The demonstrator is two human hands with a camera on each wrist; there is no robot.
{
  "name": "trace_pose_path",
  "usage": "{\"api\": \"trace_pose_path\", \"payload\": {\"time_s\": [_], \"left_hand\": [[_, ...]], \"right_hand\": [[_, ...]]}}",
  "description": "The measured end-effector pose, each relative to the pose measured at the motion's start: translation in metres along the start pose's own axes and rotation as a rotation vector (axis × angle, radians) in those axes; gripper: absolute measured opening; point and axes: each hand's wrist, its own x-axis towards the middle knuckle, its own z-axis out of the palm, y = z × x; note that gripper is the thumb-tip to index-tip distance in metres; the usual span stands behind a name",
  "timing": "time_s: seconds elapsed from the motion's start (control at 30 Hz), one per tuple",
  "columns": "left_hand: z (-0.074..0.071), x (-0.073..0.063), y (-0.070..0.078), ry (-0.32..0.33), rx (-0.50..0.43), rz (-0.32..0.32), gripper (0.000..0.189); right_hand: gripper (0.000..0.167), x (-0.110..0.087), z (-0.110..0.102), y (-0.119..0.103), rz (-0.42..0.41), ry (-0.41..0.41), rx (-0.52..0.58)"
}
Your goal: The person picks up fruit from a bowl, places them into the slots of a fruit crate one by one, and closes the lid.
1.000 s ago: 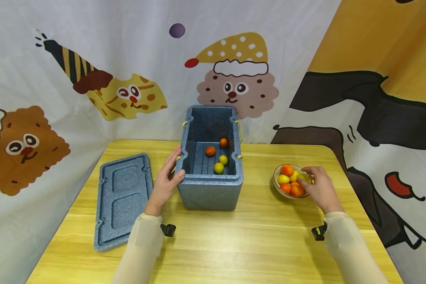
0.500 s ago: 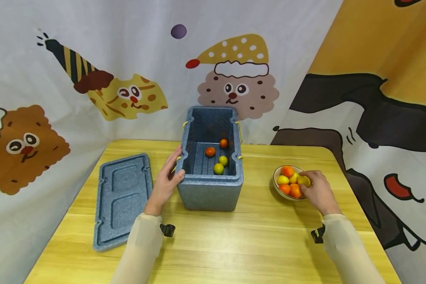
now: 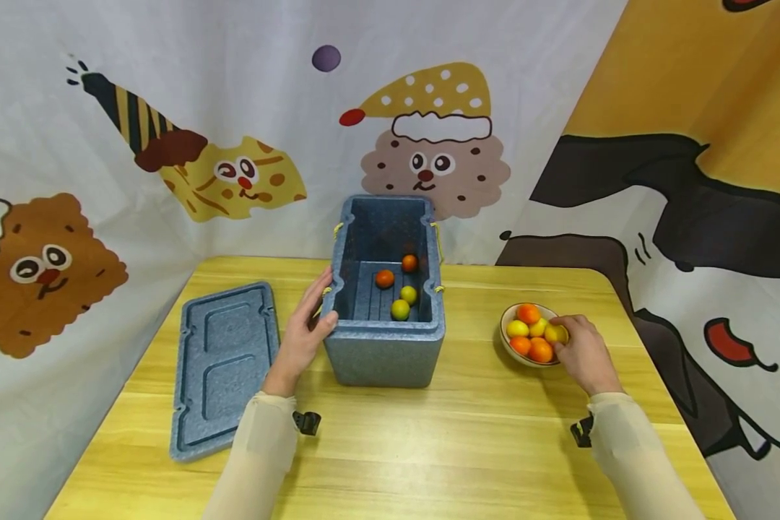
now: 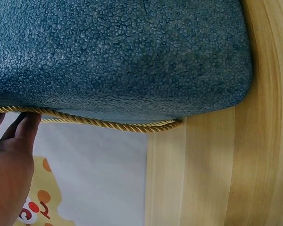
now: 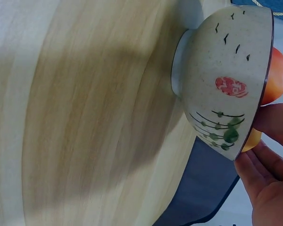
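My left hand (image 3: 302, 339) rests at the near left corner of a speckled blue-grey foam box (image 3: 383, 357). Its thumb lies on the rim, and its fingers reach along the outer left side, by a yellow rope (image 4: 113, 125). On the right, my right hand (image 3: 585, 354) pinches a yellow citrus fruit (image 3: 556, 334) at the edge of a patterned bowl (image 5: 217, 70). Orange fruits (image 3: 541, 350) and other yellow fruits (image 3: 518, 328) fill that bowl. Inside the box lie two orange fruits (image 3: 384, 279) and two yellow-green ones (image 3: 400, 310).
A blue-grey lid (image 3: 227, 368) with two recessed panels lies on the wooden table (image 3: 442, 448), left of the box and beside my left forearm. Behind the table hangs a printed cloth (image 3: 253, 72) with cartoon figures.
My right hand has shifted slightly down at the bowl, and the yellow citrus fruit shows more clearly between thumb and fingers. My left hand and the box have stayed in place.
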Motion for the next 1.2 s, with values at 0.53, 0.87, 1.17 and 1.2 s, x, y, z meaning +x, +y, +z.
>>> {"api": "trace_pose_path", "payload": {"time_s": [0.53, 0.87, 1.17, 1.2], "left_hand": [[0.001, 0.001, 0.002, 0.011, 0.006, -0.006, 0.056], [0.002, 0.000, 0.000, 0.006, 0.007, -0.012, 0.055], [0.001, 0.000, 0.000, 0.009, 0.007, -0.006, 0.055], [0.001, 0.000, 0.000, 0.009, 0.007, -0.006, 0.055]], "right_hand": [[0.038, 0.000, -0.002, -0.001, 0.018, -0.018, 0.000], [0.040, -0.003, -0.006, 0.002, 0.014, -0.023, 0.010], [0.041, -0.006, -0.016, -0.004, 0.034, 0.002, 0.070], [0.041, -0.006, -0.017, -0.005, 0.029, 0.013, 0.075]]}}
